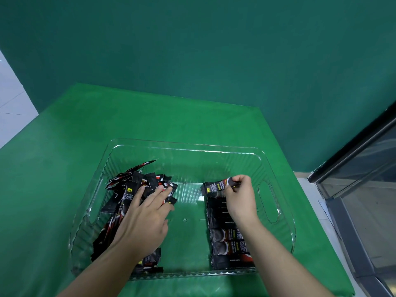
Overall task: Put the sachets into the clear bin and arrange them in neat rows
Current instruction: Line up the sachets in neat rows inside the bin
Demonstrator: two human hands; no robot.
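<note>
Pinching one sachet (220,185) in my right hand (241,198), I set it at the far end of the row (230,236) in the bin (184,144). My left hand (145,219) lies flat, fingers straight, on the loose pile (128,189); most remains unsorted.

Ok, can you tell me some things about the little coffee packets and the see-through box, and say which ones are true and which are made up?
1. The right hand pinches one black coffee sachet at the far end of the neat row of sachets. True.
2. The left hand is held up in the air, touching nothing. False: it rests on the loose heap of black sachets.
3. The heap lies in the left part of the clear plastic bin. True.
4. The bin sits on a red cloth. False: the green cloth is under it.
</note>
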